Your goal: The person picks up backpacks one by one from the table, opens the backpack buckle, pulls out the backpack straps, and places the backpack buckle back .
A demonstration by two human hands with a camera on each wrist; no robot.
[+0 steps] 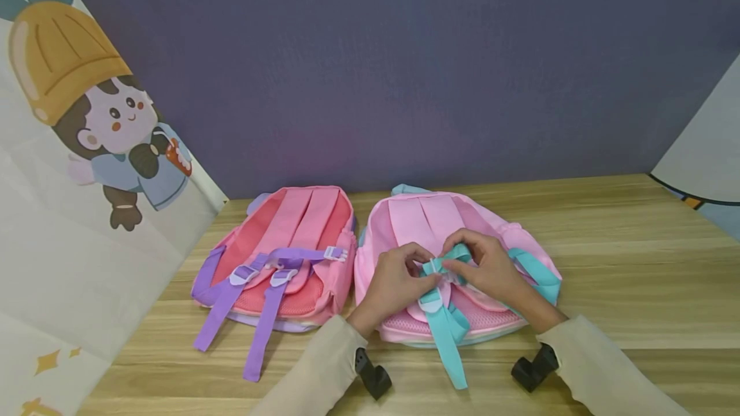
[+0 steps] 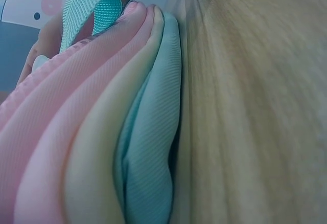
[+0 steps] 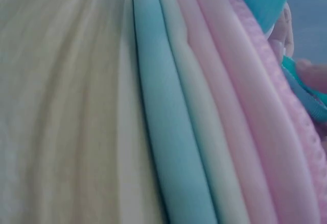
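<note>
A light pink backpack (image 1: pixel 378 236) with teal straps lies on the table, its shoulder straps facing up. Over its lower middle, my left hand (image 1: pixel 399 281) pinches a teal strap (image 1: pixel 430 267) beside a small white buckle piece. My right hand (image 1: pixel 488 268) pinches a looped part of the same strap, thumb and fingertips close to the left hand's. A teal webbing tail (image 1: pixel 448 352) hangs toward me from a white slider (image 1: pixel 430 301). In the left wrist view, teal webbing (image 2: pixel 84 12) rises past the bag's layered edge. A fingertip (image 3: pixel 312 75) touches teal webbing in the right wrist view.
A coral pink backpack (image 1: pixel 231 242) with purple straps lies close to the left, its purple chest strap (image 1: pixel 300 253) across it. Two purple tails hang over the wooden table (image 1: pixel 636 275). Behind stands a dark blue panel (image 1: pixel 405 69); a cartoon-printed sheet (image 1: pixel 46 210) is at left.
</note>
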